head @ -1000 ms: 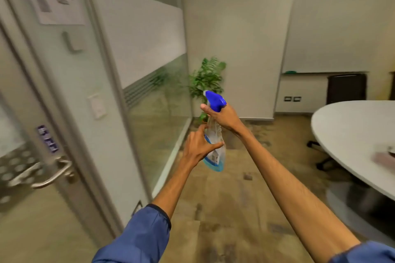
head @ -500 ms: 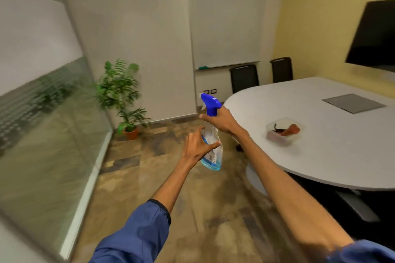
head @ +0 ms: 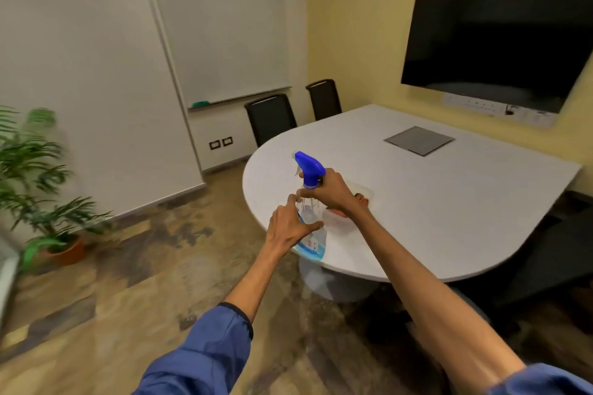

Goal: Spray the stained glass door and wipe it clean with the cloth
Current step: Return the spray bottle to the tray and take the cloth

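A clear spray bottle with a blue trigger head [head: 309,170] and a little blue liquid hangs upright over the near edge of the white table [head: 449,202]. My right hand [head: 333,192] grips its neck just under the trigger. My left hand [head: 285,228] rests against the bottle's lower body with fingers spread and the thumb across the front. Behind my right wrist, a clear container [head: 367,194] on the table holds a reddish cloth [head: 362,201], mostly hidden. The glass door is out of view.
Two black chairs [head: 271,117] [head: 324,99] stand at the table's far side. A dark screen [head: 497,45] hangs on the yellow wall. A whiteboard [head: 224,26] is ahead, a potted plant [head: 32,170] at left, and another dark chair [head: 545,266] at right.
The view has swung right, away from the glass door and partition toward the table. The bottle stays in my right hand; my left hand has loosened from the bottle's body.
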### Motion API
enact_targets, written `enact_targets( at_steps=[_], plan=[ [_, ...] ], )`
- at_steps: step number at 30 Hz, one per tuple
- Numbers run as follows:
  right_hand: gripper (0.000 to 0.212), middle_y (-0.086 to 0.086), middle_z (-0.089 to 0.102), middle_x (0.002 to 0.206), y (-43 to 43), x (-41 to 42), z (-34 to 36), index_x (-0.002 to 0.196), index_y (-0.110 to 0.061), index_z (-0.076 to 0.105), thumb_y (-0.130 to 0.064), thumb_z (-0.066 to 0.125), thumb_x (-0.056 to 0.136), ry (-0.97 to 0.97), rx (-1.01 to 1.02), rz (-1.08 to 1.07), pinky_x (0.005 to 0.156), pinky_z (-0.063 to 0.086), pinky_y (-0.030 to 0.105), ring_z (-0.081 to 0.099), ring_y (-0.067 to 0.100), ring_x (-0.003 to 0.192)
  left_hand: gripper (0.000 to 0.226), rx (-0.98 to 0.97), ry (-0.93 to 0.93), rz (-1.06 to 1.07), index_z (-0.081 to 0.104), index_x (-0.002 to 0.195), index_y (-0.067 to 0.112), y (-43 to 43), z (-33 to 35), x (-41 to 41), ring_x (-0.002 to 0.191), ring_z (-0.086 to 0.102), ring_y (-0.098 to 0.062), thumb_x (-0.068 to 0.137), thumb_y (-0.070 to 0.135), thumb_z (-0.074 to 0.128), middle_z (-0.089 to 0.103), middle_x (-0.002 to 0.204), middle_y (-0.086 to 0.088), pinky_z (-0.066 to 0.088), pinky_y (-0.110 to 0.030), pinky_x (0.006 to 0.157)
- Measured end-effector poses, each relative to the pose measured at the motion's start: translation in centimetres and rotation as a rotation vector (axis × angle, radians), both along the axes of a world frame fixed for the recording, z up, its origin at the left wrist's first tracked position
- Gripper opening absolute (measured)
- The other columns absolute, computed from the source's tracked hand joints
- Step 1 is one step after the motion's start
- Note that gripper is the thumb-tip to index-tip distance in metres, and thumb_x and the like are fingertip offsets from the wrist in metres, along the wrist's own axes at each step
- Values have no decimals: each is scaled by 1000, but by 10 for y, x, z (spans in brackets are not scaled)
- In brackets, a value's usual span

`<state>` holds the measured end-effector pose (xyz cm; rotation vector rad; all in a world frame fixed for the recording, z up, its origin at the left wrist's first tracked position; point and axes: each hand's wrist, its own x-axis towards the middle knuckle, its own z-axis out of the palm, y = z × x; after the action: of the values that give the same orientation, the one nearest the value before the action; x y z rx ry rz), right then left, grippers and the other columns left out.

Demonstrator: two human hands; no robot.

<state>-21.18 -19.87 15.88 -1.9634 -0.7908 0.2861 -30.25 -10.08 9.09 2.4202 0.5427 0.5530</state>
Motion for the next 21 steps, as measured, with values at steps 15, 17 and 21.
enact_targets(
  at_steps=[15, 17, 21],
  plan=[
    [47, -1, 66, 105, 29, 207, -37, 121, -10, 64, -24, 82, 80, -22, 13, -80, 76, 47, 20, 59, 15, 93, 70, -159, -17, -108, 44, 128, 13, 43, -36, 220, 93, 72, -28, 76, 44, 79, 71, 112, -13, 60, -34, 77],
    [46, -3, 66, 103, 34, 238, -46, 119, -11, 66, -24, 83, 79, -27, 4, -80, 80, 50, 25, 61, 16, 92, 72, -167, -2, -111, 43, 130, 13, 47, -45, 250, 97, 71, -28, 77, 45, 79, 69, 116, -13, 59, -34, 81],
    [47, 2, 69, 105, 47, 302, -61, 121, -10, 66, -21, 83, 79, -48, -23, -54, 82, 50, 28, 62, 18, 92, 75, -207, 38, -117, 40, 133, 14, 59, -61, 316, 105, 69, -30, 78, 47, 78, 65, 125, -13, 58, -37, 86]
  ],
)
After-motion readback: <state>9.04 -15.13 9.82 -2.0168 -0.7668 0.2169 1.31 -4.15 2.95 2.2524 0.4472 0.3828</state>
